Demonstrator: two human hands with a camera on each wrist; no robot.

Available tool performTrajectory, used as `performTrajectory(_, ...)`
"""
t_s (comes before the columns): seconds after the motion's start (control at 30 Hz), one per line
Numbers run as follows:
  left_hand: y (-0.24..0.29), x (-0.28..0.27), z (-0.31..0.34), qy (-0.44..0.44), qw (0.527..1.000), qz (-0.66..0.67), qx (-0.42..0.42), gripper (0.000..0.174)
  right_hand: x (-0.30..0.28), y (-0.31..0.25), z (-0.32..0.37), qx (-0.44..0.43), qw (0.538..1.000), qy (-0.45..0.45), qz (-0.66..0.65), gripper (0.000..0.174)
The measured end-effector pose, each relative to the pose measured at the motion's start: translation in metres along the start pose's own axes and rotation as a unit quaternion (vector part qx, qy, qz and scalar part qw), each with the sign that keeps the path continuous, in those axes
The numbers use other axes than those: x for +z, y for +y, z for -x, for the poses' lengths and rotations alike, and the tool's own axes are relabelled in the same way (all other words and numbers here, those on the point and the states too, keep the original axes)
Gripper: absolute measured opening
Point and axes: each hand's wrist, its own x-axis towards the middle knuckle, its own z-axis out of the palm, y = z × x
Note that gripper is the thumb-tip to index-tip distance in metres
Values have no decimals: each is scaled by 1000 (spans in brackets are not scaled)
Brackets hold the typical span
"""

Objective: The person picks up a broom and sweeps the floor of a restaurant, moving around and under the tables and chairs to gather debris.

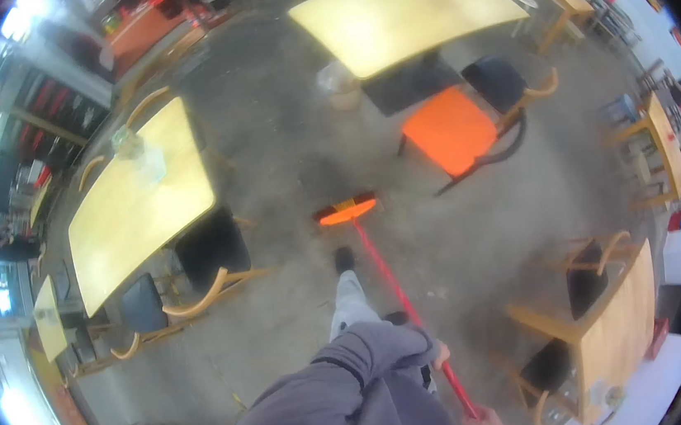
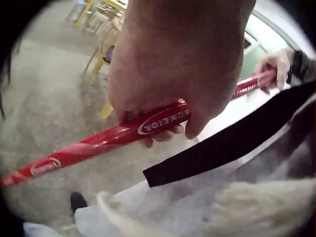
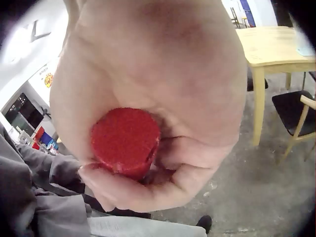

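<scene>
Well to the left of the broom (image 1: 379, 266) stands a long pale wooden table (image 1: 137, 209), and two dark-seated chairs (image 1: 210, 247) are set along the side of it that faces the broom. The broom's orange brush head (image 1: 346, 210) rests on the grey floor (image 1: 269, 162). A dark shoe (image 1: 344, 258) is planted just behind the brush head and slightly to its left. From the brush head the red handle (image 1: 399, 297) slants back and to the right towards the person. The left hand (image 2: 173, 74) grips it partway up, fingers curled under the shaft and thumb over it, right on the white printed label. Most of the handle runs on below this grip towards the brush head, and a shorter stretch continues above it. Further right and higher up, the right hand (image 3: 148, 98) is closed around the very top of the handle. Its fingers wrap the shaft so that only the round red end cap (image 3: 126, 140) pokes out of the fist. To the right of the broom and beyond the brush head, an orange chair (image 1: 450, 130) stands well apart from it.
</scene>
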Motion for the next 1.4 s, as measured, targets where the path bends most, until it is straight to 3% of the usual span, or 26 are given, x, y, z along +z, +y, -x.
performTrajectory(0.1,-61,-46,51,71,997,12,-39,27,25,-132,-37,12,999,-35,37,21)
performTrajectory(0.17,-120,-65,82,136,986,21,-89,26,32,-142,-104,-42,996,-54,54,25)
performTrajectory(0.23,-181,-71,118,269,949,-26,-165,23,55,-194,-159,-69,993,-71,57,26)
performTrajectory(0.3,-255,-79,161,298,938,-8,-176,18,87,-240,-217,-89,988,-112,58,25)
performTrajectory(0.37,-291,-93,229,414,885,-83,-197,12,126,-308,-258,-112,974,-186,63,24)
performTrajectory(0.4,-313,-99,248,392,878,-74,-265,10,142,-327,-286,-99,968,-224,50,24)
performTrajectory(0.43,-337,-92,263,424,853,-93,-290,8,156,-343,-307,-85,961,-260,35,24)
performTrajectory(0.5,-377,-88,289,362,835,-128,-394,17,192,-391,-318,35,951,-284,-117,24)
performTrajectory(0.53,-392,-84,304,331,850,-76,-402,25,206,-403,-321,56,947,-294,-117,24)
performTrajectory(0.63,-368,-83,341,307,867,-46,-390,29,223,-405,-332,109,927,-327,-148,24)
performTrajectory(0.67,-362,-79,341,298,873,-13,-386,43,222,-394,-337,124,914,-341,-179,24)
performTrajectory(0.77,-348,-38,287,493,769,-39,-404,52,198,-359,-330,128,911,-330,-214,26)
performTrajectory(0.8,-336,-40,271,452,792,1,-410,59,184,-349,-321,127,921,-308,-201,27)
performTrajectory(0.93,-278,-34,186,394,829,11,-397,64,109,-280,-290,90,950,-264,-143,28)
performTrajectory(1.03,-209,-36,119,334,860,-78,-378,61,44,-230,-242,62,968,-230,-83,27)
performTrajectory(1.1,-157,-34,63,297,886,-97,-342,46,-1,-169,-214,63,971,-214,-85,27)
performTrajectory(1.17,-128,2,-19,302,897,-77,-314,29,-38,-126,-167,54,987,-149,9,30)
performTrajectory(1.3,6,4,-63,195,973,-9,-120,21,-98,-15,-79,60,993,-96,-23,36)
performTrajectory(1.33,26,14,-81,152,982,-20,-106,24,-102,1,-58,84,994,-72,6,35)
performTrajectory(1.37,43,21,-89,168,984,-21,-58,28,-102,6,-36,103,993,-47,32,34)
performTrajectory(1.4,59,17,-87,117,992,-23,-34,33,-100,12,-18,66,992,-31,103,32)
